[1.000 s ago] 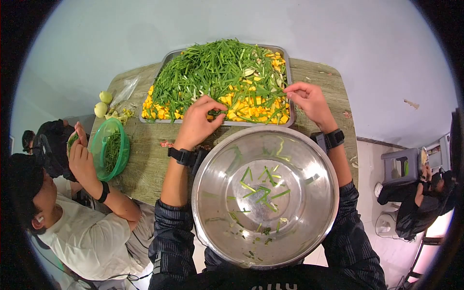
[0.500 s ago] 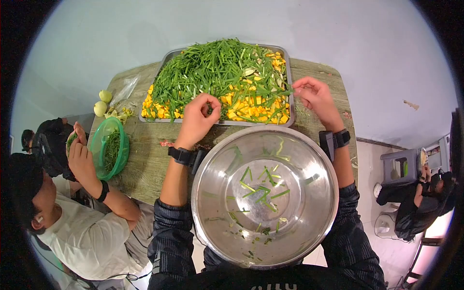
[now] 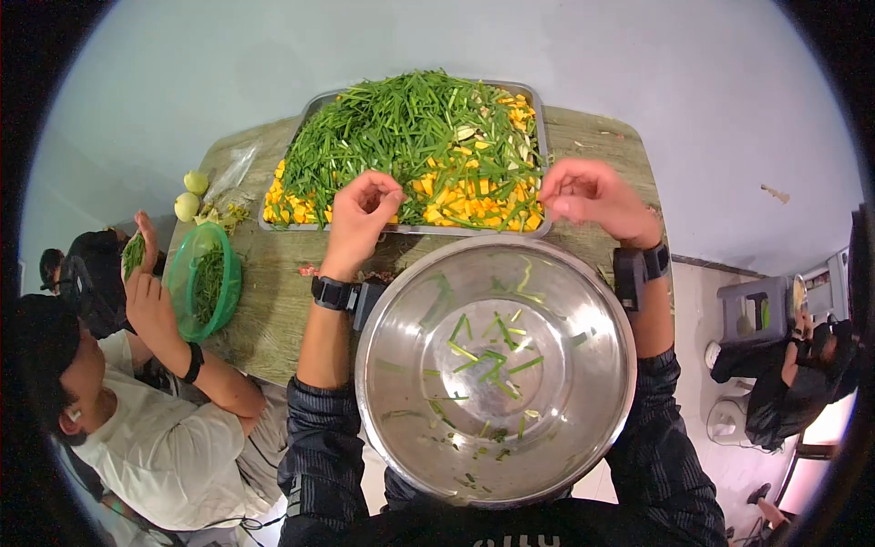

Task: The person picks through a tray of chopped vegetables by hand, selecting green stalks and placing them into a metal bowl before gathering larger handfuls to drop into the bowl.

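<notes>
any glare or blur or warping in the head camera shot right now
Head view: bright glare streaks on the steel bowl; the right hand looks slightly soft, perhaps from motion; strong fisheye bending, with black corners around a rounded image edge; soft, dim shadows on the pale wall behind the tray; the people at far right too small for fine detail.

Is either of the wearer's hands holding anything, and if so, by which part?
It cannot be told: the left hand and right hand curl at the tray, with nothing clearly visible between their fingertips.
</notes>
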Action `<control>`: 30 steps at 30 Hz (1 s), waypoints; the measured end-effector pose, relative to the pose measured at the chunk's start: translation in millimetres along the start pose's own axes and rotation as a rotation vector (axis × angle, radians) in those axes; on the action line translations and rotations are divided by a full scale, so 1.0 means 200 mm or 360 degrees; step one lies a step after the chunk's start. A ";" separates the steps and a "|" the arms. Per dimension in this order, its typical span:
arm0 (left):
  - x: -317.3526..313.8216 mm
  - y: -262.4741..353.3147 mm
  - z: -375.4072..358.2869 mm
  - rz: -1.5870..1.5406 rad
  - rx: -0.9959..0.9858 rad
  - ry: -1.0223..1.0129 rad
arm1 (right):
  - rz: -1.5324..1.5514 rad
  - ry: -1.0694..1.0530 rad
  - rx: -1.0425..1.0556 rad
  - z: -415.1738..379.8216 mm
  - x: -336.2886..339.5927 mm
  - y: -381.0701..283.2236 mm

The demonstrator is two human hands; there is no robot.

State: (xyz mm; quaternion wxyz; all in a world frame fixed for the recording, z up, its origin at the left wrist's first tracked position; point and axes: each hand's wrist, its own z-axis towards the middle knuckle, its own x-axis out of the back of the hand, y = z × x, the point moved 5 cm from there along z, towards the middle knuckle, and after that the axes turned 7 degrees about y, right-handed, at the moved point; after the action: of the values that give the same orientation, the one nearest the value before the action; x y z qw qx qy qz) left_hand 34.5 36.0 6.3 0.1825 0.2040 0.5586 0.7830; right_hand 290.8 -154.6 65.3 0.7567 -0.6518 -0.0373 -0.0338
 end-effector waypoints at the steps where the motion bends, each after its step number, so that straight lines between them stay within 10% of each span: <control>1: 0.00 0.02 0.00 0.0001 -0.0003 -0.0003 | -0.0045 0.0154 -0.0063 0.01 0.04 0.05; 6: 0.00 0.18 -0.06 -0.0892 -0.0122 -0.0358 | -0.0236 0.0508 -0.0247 0.05 0.15 0.24; 10: -0.06 0.29 -0.13 -0.0598 -0.0251 -0.0608 | -0.0228 0.0556 -0.0232 0.06 0.15 0.32; 14: -0.03 0.08 -0.04 0.0089 0.0021 -0.0195 | -0.0350 0.0463 -0.0096 0.09 0.14 0.38; 21: -0.02 0.09 -0.02 0.0956 -0.0380 0.0032 | -0.0519 0.0458 -0.0110 0.10 0.11 0.38; 30: -0.03 0.09 -0.02 0.1066 -0.0504 -0.0094 | -0.0968 0.0512 -0.0040 0.10 0.11 0.36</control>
State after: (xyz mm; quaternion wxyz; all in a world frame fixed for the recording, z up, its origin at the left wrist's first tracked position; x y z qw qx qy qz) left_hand 36.0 23.5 21.1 -0.0386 0.3672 0.3274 0.8698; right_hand 320.1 -125.0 -0.5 0.7001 -0.6065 -0.1097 -0.3606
